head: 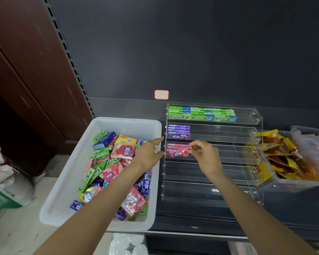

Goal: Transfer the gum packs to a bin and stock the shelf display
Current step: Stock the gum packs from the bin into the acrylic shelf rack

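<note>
reaching forward over the shelf edge, both bare forearms lead from the bottom of the view to the work. the white bin [66, 181] sits nearest on the left, holding a loose jumble of gum packs [110, 173] in green, pink and purple. the left hand [149, 153] hovers over the bin's right rim with its fingers relaxed and pointing toward the clear acrylic display [247, 188]; it holds nothing. just right of it, the right hand [204, 153] pinches the end of a pink gum pack [180, 152] between thumb and fingertips, at the left end of the display's third tier, where a few pink packs [174, 146] already lie. to do this step well, i judge the pack should slide in flat, label facing out, squared against its neighbours and tight to the left wall, so the row builds rightward; the left hand could steady the display's edge. one tier farther back is a short stack of purple packs [179, 132], and the top tier holds three columns of green packs [201, 115]. the lower tiers show no packs. a clear tub of snack bags [284, 159] sits to the right.
</note>
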{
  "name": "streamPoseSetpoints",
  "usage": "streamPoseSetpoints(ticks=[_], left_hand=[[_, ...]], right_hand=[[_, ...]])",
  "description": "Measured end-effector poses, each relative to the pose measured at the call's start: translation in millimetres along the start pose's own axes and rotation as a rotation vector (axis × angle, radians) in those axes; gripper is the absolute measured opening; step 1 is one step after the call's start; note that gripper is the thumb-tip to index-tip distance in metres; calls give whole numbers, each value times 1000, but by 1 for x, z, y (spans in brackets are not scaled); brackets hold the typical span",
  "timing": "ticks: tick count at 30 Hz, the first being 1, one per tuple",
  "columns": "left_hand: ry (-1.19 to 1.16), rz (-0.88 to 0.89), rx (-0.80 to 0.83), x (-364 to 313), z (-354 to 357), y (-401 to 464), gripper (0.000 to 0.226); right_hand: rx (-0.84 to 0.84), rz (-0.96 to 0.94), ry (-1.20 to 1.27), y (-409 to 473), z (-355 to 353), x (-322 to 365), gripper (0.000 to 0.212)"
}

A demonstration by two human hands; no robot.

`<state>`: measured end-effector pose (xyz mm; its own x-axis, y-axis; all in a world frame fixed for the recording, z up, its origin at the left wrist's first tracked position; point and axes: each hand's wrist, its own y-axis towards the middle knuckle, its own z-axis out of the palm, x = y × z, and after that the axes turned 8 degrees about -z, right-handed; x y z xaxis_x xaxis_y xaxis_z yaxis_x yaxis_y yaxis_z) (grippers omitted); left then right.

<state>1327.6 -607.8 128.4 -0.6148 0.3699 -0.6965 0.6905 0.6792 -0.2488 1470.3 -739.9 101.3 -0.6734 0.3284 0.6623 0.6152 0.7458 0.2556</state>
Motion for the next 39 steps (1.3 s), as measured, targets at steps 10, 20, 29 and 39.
streamPoseSetpoints(ticks=[10,20,29,39], left_hand=[[16,28,-13,2,3,0,50],[71,-11,-257,70,-56,-5,32],[211,-115,-156,142,-103,16,71],[242,-58,-56,165,-97,30,76]], right_hand=[[173,-121,-232,-6,15,8,24],[141,-273,26,8,54,86,21],[439,2,-126,35,137,121,44],[410,188,-379,34,174,111,20]])
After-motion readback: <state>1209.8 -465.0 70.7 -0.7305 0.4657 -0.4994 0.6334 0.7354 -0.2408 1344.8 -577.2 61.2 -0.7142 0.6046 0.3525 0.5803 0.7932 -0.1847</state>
